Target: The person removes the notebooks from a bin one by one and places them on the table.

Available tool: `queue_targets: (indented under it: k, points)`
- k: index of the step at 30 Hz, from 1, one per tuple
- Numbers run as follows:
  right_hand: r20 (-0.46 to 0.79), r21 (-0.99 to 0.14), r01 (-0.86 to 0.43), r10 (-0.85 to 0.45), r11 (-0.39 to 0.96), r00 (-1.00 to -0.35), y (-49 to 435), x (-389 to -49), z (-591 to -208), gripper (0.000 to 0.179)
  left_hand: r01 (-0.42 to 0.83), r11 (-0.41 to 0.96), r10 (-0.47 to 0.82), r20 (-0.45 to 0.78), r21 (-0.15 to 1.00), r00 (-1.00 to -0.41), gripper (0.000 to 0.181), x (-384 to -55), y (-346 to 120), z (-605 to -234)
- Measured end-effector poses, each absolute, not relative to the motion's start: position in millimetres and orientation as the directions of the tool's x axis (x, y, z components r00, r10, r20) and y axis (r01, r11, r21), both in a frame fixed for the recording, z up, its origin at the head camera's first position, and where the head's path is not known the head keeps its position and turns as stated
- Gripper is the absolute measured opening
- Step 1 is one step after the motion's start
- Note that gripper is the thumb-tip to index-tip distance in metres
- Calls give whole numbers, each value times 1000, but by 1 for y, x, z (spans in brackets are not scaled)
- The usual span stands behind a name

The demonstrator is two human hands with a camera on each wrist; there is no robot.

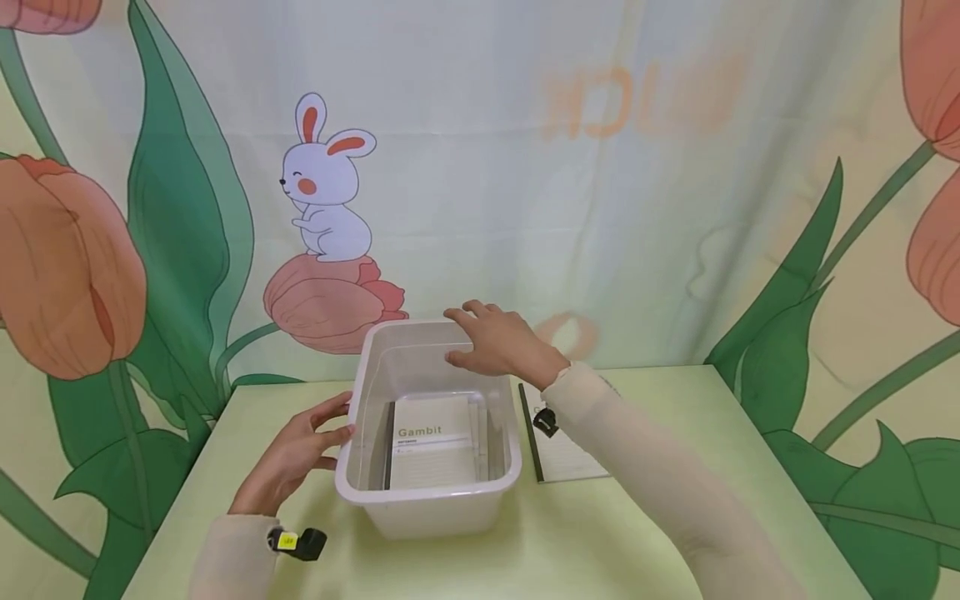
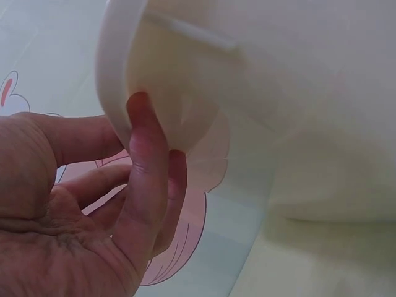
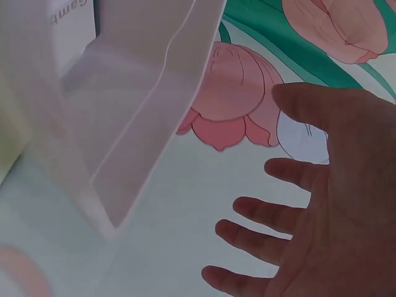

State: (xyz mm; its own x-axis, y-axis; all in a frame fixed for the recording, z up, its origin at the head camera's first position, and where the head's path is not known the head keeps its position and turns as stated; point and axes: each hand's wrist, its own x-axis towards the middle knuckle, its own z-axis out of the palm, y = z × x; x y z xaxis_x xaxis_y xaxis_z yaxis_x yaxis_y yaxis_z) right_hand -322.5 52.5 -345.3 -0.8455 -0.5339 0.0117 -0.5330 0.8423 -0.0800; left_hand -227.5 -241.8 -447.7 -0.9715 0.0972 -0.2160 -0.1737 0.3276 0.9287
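Observation:
A white plastic bin (image 1: 431,512) is at the middle of the table, and my left hand (image 1: 296,450) holds its left rim. Up close in the left wrist view, the fingers of that left hand (image 2: 117,179) curl at the rim (image 2: 114,68). Inside the bin lies a notebook (image 1: 431,462) marked "Gambit", with more notebook edges showing at its right. My right hand (image 1: 498,340) hovers over the bin's far right corner. Its spread fingers (image 3: 266,213) stand apart from the bin wall (image 3: 142,124) in the right wrist view and hold nothing.
Right of the bin, another notebook (image 1: 566,454) with a dark spine lies on the pale green table (image 1: 630,533), partly covered by my right forearm. A curtain (image 1: 480,192) printed with tulips and a rabbit hangs right behind the table.

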Motion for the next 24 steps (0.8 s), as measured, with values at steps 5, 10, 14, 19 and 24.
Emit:
queue_targets:
  k: [5,10,14,19,24]
  points:
    - [-81,-95,-526,-533,845,-842,27,-332,-357,71,-184,330,92,-226,926,-970,71,-227,-241,-447]
    - [-144,-106,-523,-533,846,-834,6,-343,-374,73,-190,333,89,-231,924,-969,71,-228,-241,-448]
    - [-207,-195,-495,-529,847,-823,-8,-349,-389,75,-190,334,86,-231,923,-969,72,-228,-242,-448]
    - [-247,-226,-452,-499,863,-830,-20,-356,-413,75,-198,331,75,-235,922,-969,71,-229,-243,-449]
    - [-273,-257,-408,-471,876,-839,-31,-362,-433,74,-199,325,76,-235,925,-969,72,-229,-243,-448]
